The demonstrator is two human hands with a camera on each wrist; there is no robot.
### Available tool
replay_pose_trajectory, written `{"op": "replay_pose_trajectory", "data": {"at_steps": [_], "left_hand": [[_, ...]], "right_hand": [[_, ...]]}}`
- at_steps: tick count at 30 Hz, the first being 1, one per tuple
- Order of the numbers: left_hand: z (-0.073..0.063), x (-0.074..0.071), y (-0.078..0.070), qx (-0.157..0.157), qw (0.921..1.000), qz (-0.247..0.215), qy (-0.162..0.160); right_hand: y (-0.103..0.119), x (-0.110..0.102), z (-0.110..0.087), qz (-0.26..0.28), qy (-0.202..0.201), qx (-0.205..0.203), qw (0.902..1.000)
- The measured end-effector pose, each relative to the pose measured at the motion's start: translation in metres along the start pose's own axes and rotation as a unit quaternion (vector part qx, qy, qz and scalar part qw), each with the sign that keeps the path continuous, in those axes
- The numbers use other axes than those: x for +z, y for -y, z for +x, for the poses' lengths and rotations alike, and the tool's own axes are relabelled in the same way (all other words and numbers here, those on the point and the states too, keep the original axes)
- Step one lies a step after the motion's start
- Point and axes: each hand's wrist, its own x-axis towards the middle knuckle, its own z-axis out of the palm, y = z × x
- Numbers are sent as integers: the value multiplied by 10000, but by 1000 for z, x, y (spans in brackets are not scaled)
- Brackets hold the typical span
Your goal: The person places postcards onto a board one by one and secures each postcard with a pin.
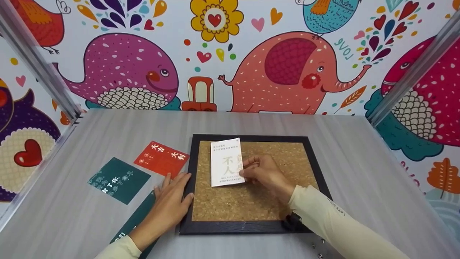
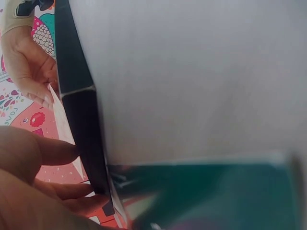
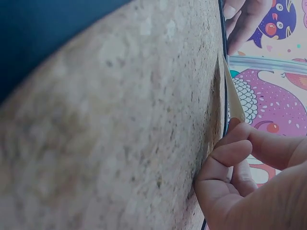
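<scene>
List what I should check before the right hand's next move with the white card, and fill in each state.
1. White card in the grip: ok; the right hand pinches its right edge.
2. Card flat on the cork: not ok; the right wrist view shows it tilted, with the pinched edge raised.
3. Frame steadied: ok; the left hand touches its left side.
4. Other cards off the cork: ok; the red card and two green cards lie left of it.
5. Small metal pieces usable as pins: cannot tell; they show too small on the table.
</scene>
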Motion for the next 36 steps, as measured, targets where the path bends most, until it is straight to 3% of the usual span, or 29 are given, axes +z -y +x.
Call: {"op": "replay_pose_trajectory", "data": {"at_steps": [17,36], "left_hand": [[1,0,0,-53,10000,60,4],[1,-3,-2,-206,9997,1,163]], "right_hand": [[3,11,3,123,201,-255,9994],[4,21,10,76,189,-151,9997]]}}
